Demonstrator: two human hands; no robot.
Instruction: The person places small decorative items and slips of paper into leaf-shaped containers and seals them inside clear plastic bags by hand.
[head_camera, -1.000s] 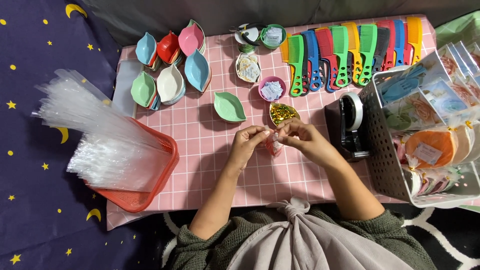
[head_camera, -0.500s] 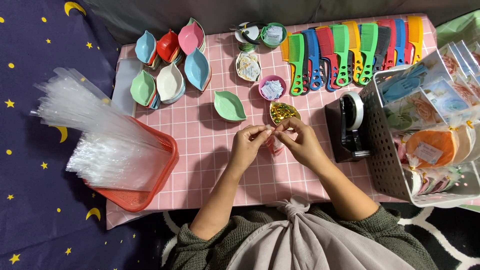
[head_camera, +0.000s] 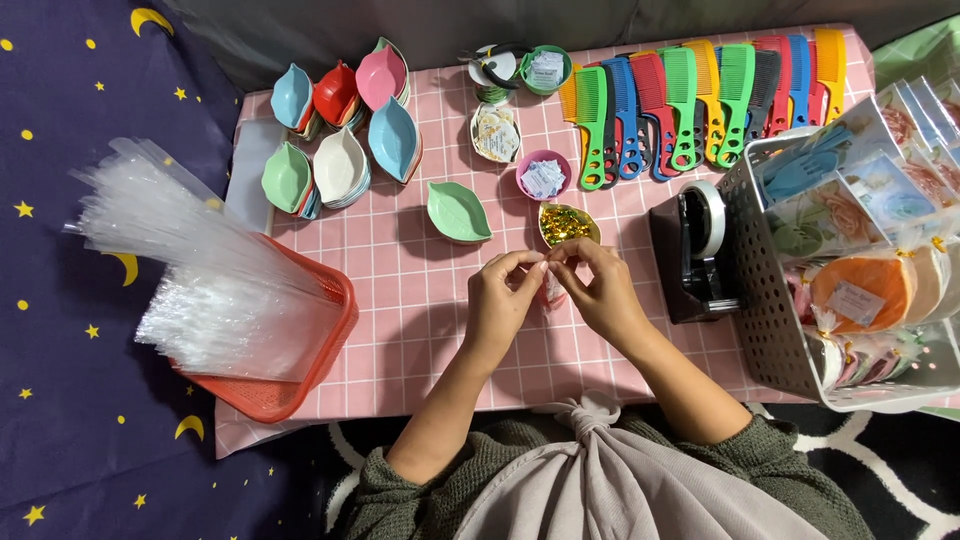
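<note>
My left hand (head_camera: 503, 300) and my right hand (head_camera: 598, 289) meet over the middle of the pink checked table (head_camera: 400, 310). Both pinch a small clear packet (head_camera: 552, 288) with something reddish inside; most of it is hidden by my fingers. Just beyond my fingertips sits a small dish of gold glitter pieces (head_camera: 568, 223). A light green leaf-shaped dish (head_camera: 457, 212) lies to the left of it, and a pink bowl of small white packets (head_camera: 543, 176) stands behind.
A red tray (head_camera: 290, 385) with a heap of clear plastic bags sits at the left. Stacked leaf dishes (head_camera: 345, 165) lie at the back left, coloured combs (head_camera: 700, 100) at the back. A black tape dispenser (head_camera: 693, 250) and a white basket (head_camera: 775, 330) of wrapped items stand right.
Both hands have stayed together over the same spot, with only small finger movements on the packet. Nothing else on the table has moved.
</note>
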